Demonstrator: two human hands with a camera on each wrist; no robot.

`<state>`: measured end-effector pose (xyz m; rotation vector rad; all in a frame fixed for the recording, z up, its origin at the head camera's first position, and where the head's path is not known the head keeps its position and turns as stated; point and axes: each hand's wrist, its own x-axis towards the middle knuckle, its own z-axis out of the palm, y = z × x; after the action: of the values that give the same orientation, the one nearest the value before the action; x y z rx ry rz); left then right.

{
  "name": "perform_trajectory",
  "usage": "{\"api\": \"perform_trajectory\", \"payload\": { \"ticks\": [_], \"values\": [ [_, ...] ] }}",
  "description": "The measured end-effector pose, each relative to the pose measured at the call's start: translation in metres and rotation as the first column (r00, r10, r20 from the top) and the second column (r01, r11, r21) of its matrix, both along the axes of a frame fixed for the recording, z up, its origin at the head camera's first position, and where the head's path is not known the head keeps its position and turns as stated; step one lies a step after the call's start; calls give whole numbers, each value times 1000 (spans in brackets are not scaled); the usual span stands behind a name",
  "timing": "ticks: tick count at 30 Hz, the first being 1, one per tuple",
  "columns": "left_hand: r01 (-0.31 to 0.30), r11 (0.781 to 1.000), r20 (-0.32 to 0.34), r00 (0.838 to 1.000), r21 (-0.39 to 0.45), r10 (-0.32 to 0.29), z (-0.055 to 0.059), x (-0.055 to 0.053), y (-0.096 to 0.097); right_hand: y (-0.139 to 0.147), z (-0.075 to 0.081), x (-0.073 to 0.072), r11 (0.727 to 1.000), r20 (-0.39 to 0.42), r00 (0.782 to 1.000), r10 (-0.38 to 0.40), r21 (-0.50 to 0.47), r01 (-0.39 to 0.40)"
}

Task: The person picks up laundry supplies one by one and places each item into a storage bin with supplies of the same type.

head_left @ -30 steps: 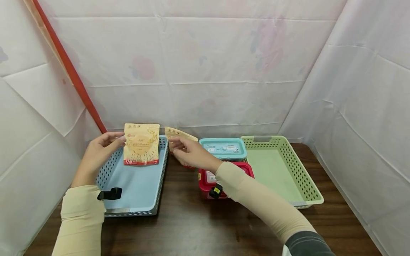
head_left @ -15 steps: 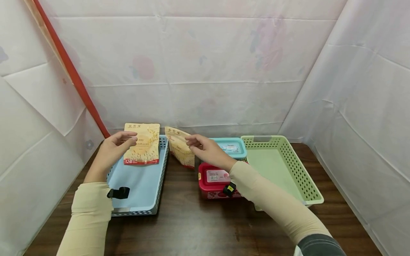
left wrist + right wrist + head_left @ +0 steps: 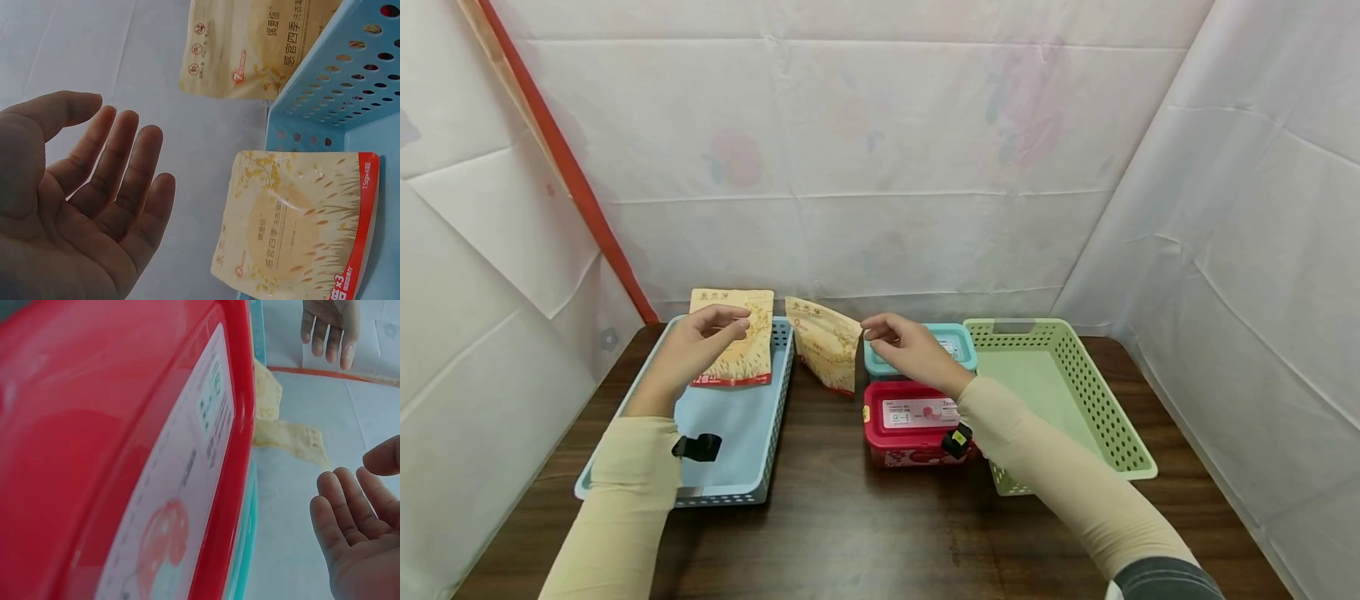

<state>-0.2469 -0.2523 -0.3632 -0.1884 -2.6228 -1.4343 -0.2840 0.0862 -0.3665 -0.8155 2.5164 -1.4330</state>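
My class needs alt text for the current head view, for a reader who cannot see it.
A person's empty left hand hovers before a printed yellow pouch in a perforated blue basket; the empty right hand before a lidded turquoise box, near a second pouch. A lidded red box and a green basket also stand on the dark wood-grain table.

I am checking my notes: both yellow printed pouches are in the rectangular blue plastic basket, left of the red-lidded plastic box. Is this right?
Not both: one pouch is in the blue basket, the other pouch outside it, as the head view shows.
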Motion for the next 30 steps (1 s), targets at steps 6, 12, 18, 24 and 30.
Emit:
{"api": "perform_trajectory", "payload": {
  "ticks": [6,12,18,24,30],
  "values": [
    [9,1000,41,999,8,-9,0,-5,2,4,-2,-4,1000,41,999,-11,15,11],
    [12,1000,56,998,7,-13,2,-8,4,3,0,-4,999,60,998,-18,44,15],
    [34,999,78,996,8,-35,0,-18,7,1,0,-9,995,83,996,-22,101,14],
    [37,999,131,991,30,-41,-4,-31,9,-2,-3,-17,980,124,992,-4,197,-21],
    [47,999,190,981,22,-50,-9,-44,14,-6,-3,-20,966,132,991,11,253,-45]
  ]
}}
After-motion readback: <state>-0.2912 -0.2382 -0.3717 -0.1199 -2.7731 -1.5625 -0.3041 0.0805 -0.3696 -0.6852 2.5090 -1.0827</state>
